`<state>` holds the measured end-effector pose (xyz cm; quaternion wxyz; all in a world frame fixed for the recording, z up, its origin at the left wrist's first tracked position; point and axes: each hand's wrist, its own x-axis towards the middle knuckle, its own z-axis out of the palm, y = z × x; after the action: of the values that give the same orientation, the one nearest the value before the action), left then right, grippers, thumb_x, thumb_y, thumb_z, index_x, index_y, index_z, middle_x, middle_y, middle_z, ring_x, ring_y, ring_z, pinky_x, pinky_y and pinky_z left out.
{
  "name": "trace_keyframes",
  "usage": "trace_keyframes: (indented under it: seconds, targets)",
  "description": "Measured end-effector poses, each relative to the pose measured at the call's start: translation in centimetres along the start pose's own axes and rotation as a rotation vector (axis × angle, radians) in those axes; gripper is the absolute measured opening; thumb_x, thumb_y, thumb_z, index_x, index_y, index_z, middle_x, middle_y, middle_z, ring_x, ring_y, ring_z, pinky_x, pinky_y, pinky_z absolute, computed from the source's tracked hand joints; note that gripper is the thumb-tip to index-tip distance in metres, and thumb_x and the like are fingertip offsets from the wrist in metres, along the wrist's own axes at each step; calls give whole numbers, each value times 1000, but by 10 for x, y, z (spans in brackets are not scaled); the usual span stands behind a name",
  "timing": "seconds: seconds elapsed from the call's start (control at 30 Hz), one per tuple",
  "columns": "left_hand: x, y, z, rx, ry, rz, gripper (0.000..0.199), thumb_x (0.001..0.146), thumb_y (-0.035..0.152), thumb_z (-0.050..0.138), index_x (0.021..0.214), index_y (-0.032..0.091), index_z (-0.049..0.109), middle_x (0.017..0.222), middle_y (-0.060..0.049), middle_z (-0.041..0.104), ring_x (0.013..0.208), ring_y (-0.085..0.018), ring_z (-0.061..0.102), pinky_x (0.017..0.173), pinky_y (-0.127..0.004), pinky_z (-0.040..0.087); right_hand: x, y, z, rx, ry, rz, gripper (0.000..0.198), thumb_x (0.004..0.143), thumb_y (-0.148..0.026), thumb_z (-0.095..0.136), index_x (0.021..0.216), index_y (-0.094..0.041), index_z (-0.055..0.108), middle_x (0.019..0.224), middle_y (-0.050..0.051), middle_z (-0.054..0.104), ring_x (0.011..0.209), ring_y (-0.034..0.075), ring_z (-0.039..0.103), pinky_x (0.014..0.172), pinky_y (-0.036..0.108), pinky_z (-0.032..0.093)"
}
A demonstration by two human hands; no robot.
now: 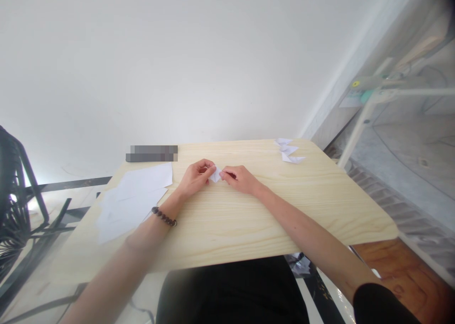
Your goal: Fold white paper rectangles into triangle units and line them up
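Above the middle of the light wooden table (220, 224), a small folded white paper (215, 175) is held between my two hands. My left hand (196, 175) pinches its left side, with the thumb on top. The fingertips of my right hand (239, 178) grip its right edge. Its exact folded shape is too small to make out. Off to the right at the back of the table lie several folded paper pieces (292, 159) with pointed ends, in a column.
White paper sheets (142, 186) lie overlapping on the table's left side. Behind them sits a dark, pixelated oblong object (152, 154). A white wall (213, 68) rises behind the table. At the far left stands a black chair (21, 186); a white metal frame (362, 120) is at right.
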<state>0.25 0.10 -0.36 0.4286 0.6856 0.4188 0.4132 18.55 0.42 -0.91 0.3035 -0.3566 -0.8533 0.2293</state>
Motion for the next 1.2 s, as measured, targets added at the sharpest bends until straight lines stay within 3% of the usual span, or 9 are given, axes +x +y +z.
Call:
trace_keyframes:
  seconds: [0.47, 0.67, 0.9, 1.2]
  targets:
    - [1, 4, 0, -49, 46, -18, 33, 74, 43, 51, 86, 13, 55, 78, -5, 58, 68, -15, 54, 49, -22, 46, 1, -1, 2, 2, 90, 7, 29, 83, -32, 36, 64, -15, 52, 57, -2, 47, 52, 7, 38, 52, 20, 29]
    - [-1, 3, 1, 47, 24, 17, 33, 73, 43, 51, 83, 13, 60, 81, -6, 61, 66, -14, 54, 51, -23, 46, 2, -2, 2, 61, 180, 7, 21, 81, -30, 40, 76, -15, 55, 71, 1, 55, 57, 7, 45, 55, 18, 34]
    - [-4, 5, 3, 124, -16, 44, 33, 75, 42, 50, 85, 14, 62, 82, -6, 63, 67, -15, 56, 53, -23, 47, 1, 0, 3, 21, 176, 47, 20, 80, -30, 42, 80, -16, 56, 71, 0, 60, 51, 6, 49, 53, 18, 35]
    - [-4, 5, 4, 217, 30, 78, 30, 75, 41, 49, 82, 15, 63, 80, -6, 64, 70, -15, 56, 59, -25, 48, 1, -3, 3, -37, 199, 54, 15, 78, -25, 44, 80, -18, 57, 73, -1, 62, 53, 7, 51, 56, 19, 35]
